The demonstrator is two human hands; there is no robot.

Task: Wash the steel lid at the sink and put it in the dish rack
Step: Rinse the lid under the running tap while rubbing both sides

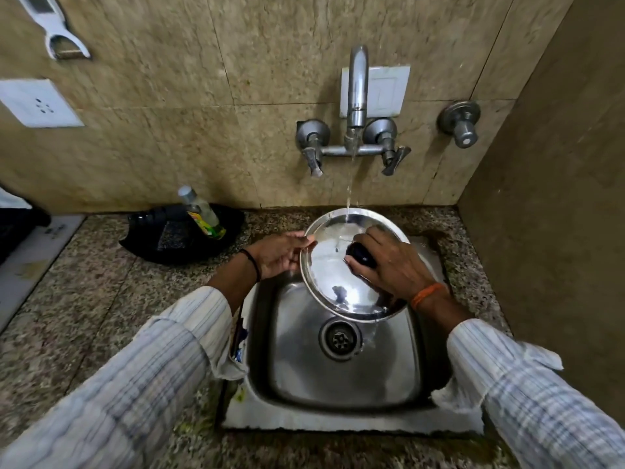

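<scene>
A round steel lid (333, 282) with a black knob (361, 256) is held tilted over the steel sink (338, 377). Water runs from the wall tap (357, 96) onto the lid's far part and drips off its near edge toward the drain (340, 339). My left hand (284, 253) grips the lid's left rim. My right hand (394, 265) lies on top of the lid, fingers closed around the black knob. No dish rack shows in this view.
A black tray (176, 245) with a bottle of green dish liquid (203, 213) stands on the speckled granite counter (84, 299) left of the sink. Two tap handles and a third valve (461, 121) stick out of the tiled wall. A side wall closes the right.
</scene>
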